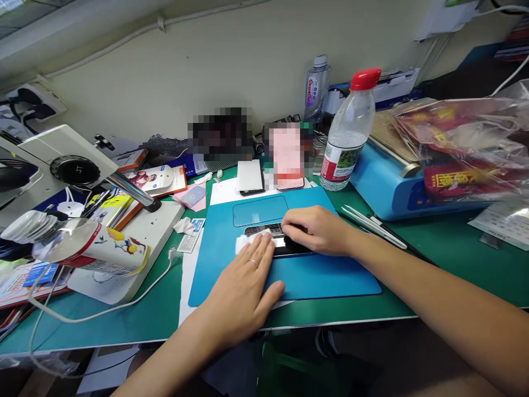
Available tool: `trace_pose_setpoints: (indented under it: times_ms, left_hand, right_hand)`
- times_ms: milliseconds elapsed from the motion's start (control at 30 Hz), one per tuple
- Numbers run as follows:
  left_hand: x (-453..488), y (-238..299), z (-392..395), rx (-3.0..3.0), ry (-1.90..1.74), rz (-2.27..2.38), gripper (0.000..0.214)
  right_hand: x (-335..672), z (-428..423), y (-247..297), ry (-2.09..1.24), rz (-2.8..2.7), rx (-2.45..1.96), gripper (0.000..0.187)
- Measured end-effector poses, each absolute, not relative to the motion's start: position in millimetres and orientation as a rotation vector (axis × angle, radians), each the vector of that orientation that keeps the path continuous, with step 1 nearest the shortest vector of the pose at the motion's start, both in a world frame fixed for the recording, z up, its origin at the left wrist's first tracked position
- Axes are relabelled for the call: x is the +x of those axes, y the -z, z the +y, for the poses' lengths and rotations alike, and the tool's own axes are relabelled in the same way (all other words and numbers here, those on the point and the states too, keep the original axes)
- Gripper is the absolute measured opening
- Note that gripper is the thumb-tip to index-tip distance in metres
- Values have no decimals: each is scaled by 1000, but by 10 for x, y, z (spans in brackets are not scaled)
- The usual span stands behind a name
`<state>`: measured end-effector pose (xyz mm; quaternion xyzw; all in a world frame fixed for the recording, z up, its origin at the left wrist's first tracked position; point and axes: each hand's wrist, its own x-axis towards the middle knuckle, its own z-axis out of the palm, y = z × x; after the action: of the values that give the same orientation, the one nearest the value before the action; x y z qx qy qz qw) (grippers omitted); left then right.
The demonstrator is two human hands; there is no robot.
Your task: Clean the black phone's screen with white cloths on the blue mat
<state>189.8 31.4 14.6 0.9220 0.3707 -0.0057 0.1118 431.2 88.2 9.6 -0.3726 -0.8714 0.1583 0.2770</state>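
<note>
A black smartphone (300,245) lies flat on a blue mat (248,281), its glossy face showing reflections. My left hand (237,286), with a ring on one finger, lies with fingers stretched flat over a white wipe (242,242) at the phone's left end. The wipe is partly hidden under those fingers. Curled at the phone's upper edge, my right hand (316,230) grips the phone; its fingertips are partly hidden. Just beyond the phone, a clear screen protector with a dark outline (260,211) rests on the mat.
Behind the mat stand a white box (250,176) and a red-capped bottle (347,138). A blue device (397,187) with plastic bags is at right, near several thin tools (374,226). At left are a stand (144,242), a tilted bottle (103,248) and a white cable (124,306).
</note>
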Motion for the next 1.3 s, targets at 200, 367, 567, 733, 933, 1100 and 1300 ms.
trace_pose_setpoints:
  times_ms: [200, 367, 567, 733, 933, 1100, 1300]
  left_hand:
    - [2505, -165, 350, 2741, -140, 820, 68]
    - [2696, -133, 456, 2743, -302, 702, 42]
    - [2675, -74, 551, 2833, -348, 691, 37]
    - [2668, -49, 618, 2729, -408, 687, 33]
    - [2619, -118, 645, 2682, -405, 713, 36]
    - [2286, -126, 577, 2748, -164, 986, 57]
    - [1739, -32, 461, 2801, -90, 1211, 69]
  right_hand:
    - [4320, 871, -110, -359, -2255, -917, 25]
    - [4254, 752, -157, -279, -2367, -785, 25]
    - [4288, 741, -164, -264, -2367, -786, 27]
    - [4288, 713, -166, -249, -2366, -739, 26]
    - [4293, 704, -158, -181, -2359, -719, 27]
    - [4287, 698, -179, -218, -2358, -752, 27]
    - [4289, 697, -155, -230, -2384, -771, 32]
